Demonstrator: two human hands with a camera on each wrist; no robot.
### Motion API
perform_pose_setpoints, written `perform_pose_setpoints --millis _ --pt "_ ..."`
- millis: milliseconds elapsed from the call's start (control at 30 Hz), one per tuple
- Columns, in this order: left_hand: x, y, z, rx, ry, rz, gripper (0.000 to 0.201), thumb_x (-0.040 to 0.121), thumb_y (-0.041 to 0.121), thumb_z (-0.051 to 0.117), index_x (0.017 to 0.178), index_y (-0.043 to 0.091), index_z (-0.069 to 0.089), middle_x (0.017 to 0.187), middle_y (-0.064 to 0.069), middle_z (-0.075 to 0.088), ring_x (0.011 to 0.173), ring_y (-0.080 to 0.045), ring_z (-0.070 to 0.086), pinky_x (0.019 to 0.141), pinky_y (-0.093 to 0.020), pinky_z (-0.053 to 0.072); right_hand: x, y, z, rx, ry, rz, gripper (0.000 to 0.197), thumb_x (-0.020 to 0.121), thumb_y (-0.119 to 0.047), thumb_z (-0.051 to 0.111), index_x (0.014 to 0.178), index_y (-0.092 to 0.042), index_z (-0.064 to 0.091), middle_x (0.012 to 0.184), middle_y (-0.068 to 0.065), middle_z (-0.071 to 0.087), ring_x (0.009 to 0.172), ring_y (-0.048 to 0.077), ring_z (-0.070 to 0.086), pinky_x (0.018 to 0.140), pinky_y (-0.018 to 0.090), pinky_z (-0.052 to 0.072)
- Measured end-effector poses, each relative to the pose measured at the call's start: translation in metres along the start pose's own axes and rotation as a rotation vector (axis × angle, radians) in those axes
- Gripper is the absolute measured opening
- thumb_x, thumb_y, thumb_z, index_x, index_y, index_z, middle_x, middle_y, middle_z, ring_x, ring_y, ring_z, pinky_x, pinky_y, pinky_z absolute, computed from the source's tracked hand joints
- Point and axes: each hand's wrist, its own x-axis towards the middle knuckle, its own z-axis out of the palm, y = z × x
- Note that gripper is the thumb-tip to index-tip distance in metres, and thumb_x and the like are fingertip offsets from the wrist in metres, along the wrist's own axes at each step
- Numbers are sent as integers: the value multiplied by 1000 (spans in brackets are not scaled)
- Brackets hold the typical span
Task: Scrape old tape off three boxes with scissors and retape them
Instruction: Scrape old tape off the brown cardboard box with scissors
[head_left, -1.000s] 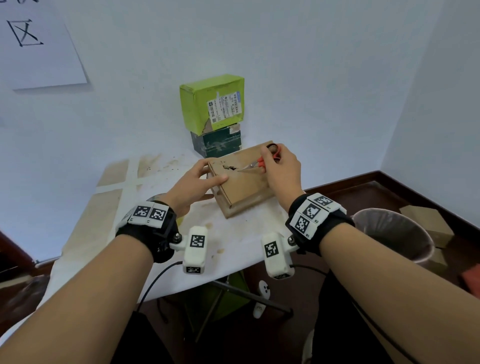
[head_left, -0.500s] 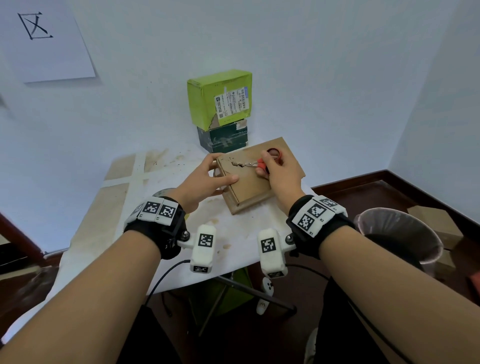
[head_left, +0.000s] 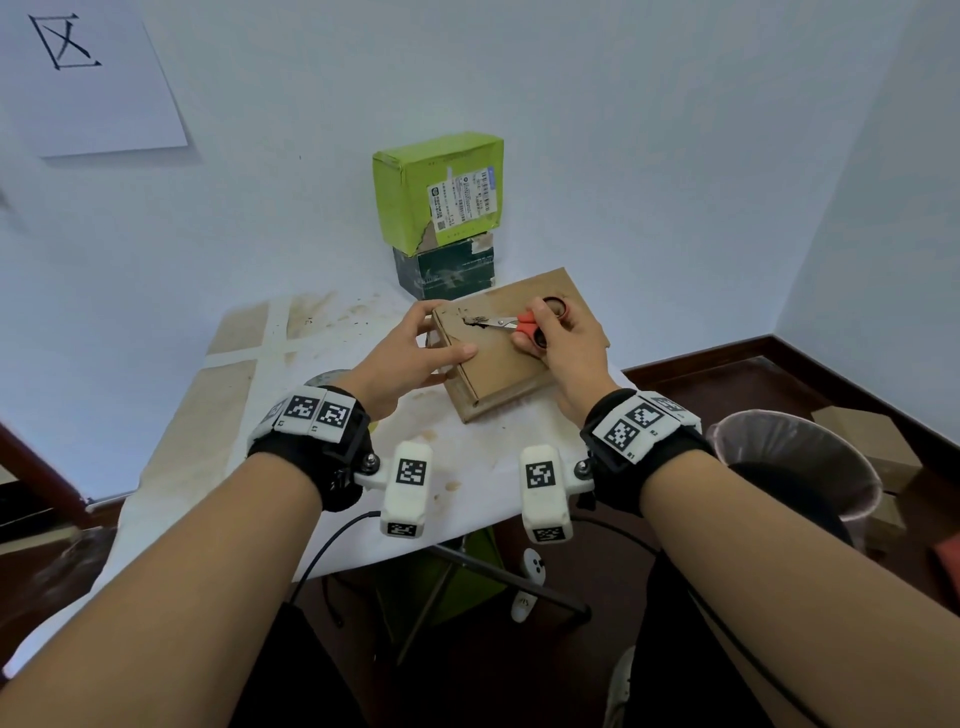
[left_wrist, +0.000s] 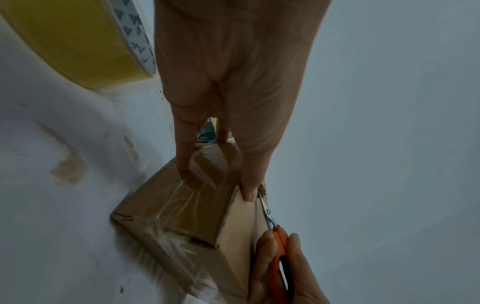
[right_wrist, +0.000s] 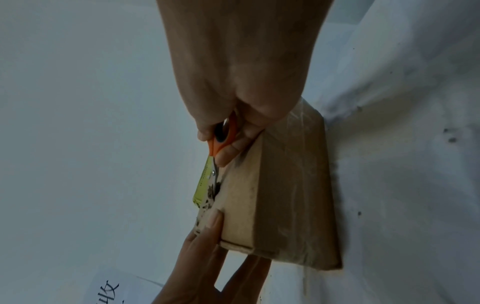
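A flat brown cardboard box (head_left: 498, 358) lies on the white table (head_left: 218, 467). My left hand (head_left: 415, 348) grips its left end, thumb on top and fingers (left_wrist: 183, 156) down the taped side. My right hand (head_left: 556, 338) holds orange-handled scissors (head_left: 524, 327), blades together and pointing left, their tip at a dark scraped patch (head_left: 472, 322) near the box's far left corner. The same scissors (right_wrist: 221, 139) and box (right_wrist: 280, 195) show in the right wrist view, and the blades (left_wrist: 266, 211) in the left wrist view. A green box (head_left: 439, 189) sits stacked on a dark green box (head_left: 447, 270) against the wall.
A yellow tape roll (left_wrist: 78, 41) lies on the table by my left wrist. A bin with a liner (head_left: 795, 467) stands on the floor at right, with cardboard boxes (head_left: 857, 431) beyond it. A sheet of paper (head_left: 83, 78) hangs on the wall.
The scissors' tip has slid a little left along the box top toward the far left corner. My left hand keeps its grip on the box end.
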Motion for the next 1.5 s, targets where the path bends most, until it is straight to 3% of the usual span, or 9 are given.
perform_pose_setpoints --millis 200,600,800,1133,1233,1367,1500 --pt "0 1 0 -9 1 -10 52 83 18 74 127 27 48 128 3 51 111 -17 61 88 -34 56 -2 0 4 2 -8 -10 14 96 -18 54 83 -14 57 78 0 61 53 5 58 60 12 53" --pt "-2 2 0 39 -8 0 51 83 20 74 126 28 48 129 2 50 109 -14 61 85 -31 57 -3 0 2 77 -25 20 12 96 -18 55 86 -12 58 76 0 63 54 4 62 65 15 55" --pt "-1 2 1 88 -1 19 51 83 20 74 126 27 47 126 3 52 102 -12 61 72 -20 55 -4 2 -1 99 -19 22 13 96 -18 56 84 -12 59 78 -1 63 56 4 62 68 17 56" --pt "-1 5 -1 74 -16 -5 53 82 19 75 127 28 47 128 2 50 111 -16 60 81 -37 59 -7 -3 -4 152 -16 41 12 94 -18 58 85 -11 61 77 1 64 54 5 62 65 16 56" --pt "-1 5 -2 69 -16 -2 53 83 20 74 127 28 47 128 3 50 110 -15 60 81 -36 59 -6 -7 -9 156 -11 46 13 94 -19 58 86 -9 62 70 2 65 53 6 61 55 15 54" --pt "0 5 -4 58 -31 -14 53 83 22 74 128 27 45 129 2 50 113 -16 60 83 -39 58 7 -18 -11 69 99 -34 14 95 -24 56 87 -14 60 71 -3 63 46 4 52 43 15 39" --pt "2 4 -5 72 -34 -12 52 84 24 74 127 29 46 127 3 52 111 -16 61 84 -38 58 20 -31 4 7 110 -135 7 93 -15 59 92 -14 52 79 4 64 58 9 62 61 21 50"
